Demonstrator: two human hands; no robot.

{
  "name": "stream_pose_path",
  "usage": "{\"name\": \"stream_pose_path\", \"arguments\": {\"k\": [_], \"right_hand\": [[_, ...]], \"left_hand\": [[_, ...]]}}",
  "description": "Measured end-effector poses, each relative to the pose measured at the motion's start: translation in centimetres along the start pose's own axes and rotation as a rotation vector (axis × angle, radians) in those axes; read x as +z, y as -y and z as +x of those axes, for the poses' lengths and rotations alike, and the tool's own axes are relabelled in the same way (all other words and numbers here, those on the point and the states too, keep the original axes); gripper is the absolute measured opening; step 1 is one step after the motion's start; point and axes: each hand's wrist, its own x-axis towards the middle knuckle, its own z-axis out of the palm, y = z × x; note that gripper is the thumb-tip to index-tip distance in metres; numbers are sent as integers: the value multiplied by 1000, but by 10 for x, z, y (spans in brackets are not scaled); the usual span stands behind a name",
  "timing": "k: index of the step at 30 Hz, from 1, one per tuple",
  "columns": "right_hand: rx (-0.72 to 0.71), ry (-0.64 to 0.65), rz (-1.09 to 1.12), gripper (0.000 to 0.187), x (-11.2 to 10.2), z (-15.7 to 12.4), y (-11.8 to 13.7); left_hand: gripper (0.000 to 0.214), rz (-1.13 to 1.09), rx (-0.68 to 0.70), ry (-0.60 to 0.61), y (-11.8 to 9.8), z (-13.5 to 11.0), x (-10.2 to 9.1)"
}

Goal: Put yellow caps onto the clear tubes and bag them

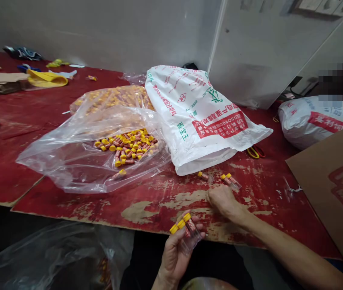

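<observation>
My left hand [176,251] is closed around three small clear tubes [191,226] with yellow caps, held side by side with the caps up, near the table's front edge. The tubes have a red-and-white filling or wrap. My right hand [223,203] is curled low over the red table [99,217]; its fingertips are hidden, so I cannot see whether it grips anything. Just beyond it lies one capped tube [203,176], with two more tubes [230,180] to the right. Many similar tubes [129,145] spill inside an open clear plastic bag [77,169].
A white printed sack [186,117] lies behind the loose tubes, beside yellow-handled scissors [253,152]. At right are a cardboard box [319,169] and another white sack [298,121], with a person partly visible behind it. Clear plastic [69,245] hangs below the table at left.
</observation>
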Motion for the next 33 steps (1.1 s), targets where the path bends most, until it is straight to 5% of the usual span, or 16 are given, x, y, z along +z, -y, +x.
{"name": "stream_pose_path", "arguments": {"k": [5,13,19,22,25,28,30,33], "right_hand": [[-27,16,-5,23,9,2,6],[-20,-69,57,29,16,-11,15],[-165,-598,533,30,36,-56,60],[-345,-700,591,29,38,-70,79],[-361,-738,583,26,30,-52,65],[-30,-793,408,20,24,-9,32],[134,-709,226,22,25,20,16],[115,-612,112,18,30,42,10]], "left_hand": [[39,-26,-11,-91,1,4,1],[32,-30,3,-45,3,-1,0],[22,-189,70,86,9,3,-13],[28,-233,103,163,9,5,-20],[32,-160,75,193,5,4,-23],[29,-104,42,206,4,0,-23],[28,-94,27,213,5,-3,-24],[27,-89,18,196,7,-6,-27]]}}
